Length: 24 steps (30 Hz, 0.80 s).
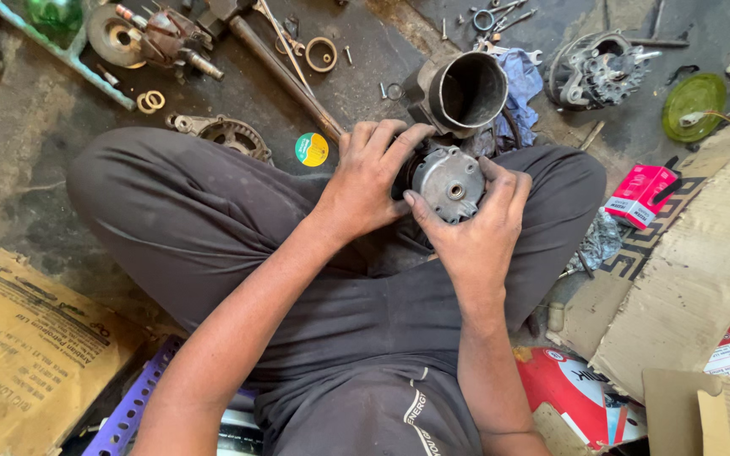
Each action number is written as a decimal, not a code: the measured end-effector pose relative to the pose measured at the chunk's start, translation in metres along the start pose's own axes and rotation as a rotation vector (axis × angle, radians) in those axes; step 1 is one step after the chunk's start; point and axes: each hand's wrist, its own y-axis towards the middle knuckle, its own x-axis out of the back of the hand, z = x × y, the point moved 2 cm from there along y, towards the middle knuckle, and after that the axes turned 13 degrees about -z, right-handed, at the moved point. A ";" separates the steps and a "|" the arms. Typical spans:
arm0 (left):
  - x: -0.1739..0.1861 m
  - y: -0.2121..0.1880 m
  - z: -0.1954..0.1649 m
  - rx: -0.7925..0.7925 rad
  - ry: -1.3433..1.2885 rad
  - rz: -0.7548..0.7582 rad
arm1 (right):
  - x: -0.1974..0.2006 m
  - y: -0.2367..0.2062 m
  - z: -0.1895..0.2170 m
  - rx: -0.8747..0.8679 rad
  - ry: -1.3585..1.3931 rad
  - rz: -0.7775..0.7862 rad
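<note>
A round grey metal motor part [449,183] with a small centre hole rests in my lap between my crossed legs. My left hand [367,179] wraps over its left and far side, fingers curled around the rim. From the near right, my right hand [476,226] cups it, thumb pressed on the face's left edge. Just beyond the part stands a dark metal cylinder housing [466,91], open end tilted toward me.
Greasy floor holds a long metal bar [285,74], rings [321,54], bolts, a blue rag [521,84], another dismantled motor assembly [595,69], a green disc [693,105], a yellow-green tape roll [311,149]. Cardboard sheets lie left [19,355] and right [703,253]; a red box [640,196] sits nearby.
</note>
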 end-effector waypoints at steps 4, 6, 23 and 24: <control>0.000 0.000 -0.001 -0.010 0.008 -0.002 | 0.000 0.001 0.000 0.022 0.002 0.016; 0.000 0.000 -0.002 -0.007 0.014 0.007 | -0.001 0.002 0.000 0.047 0.006 0.019; 0.000 0.007 0.006 0.036 -0.024 0.008 | 0.090 -0.022 -0.032 -0.049 -0.196 0.427; -0.001 0.008 0.006 0.032 -0.020 0.005 | 0.087 -0.031 -0.026 0.039 -0.213 0.488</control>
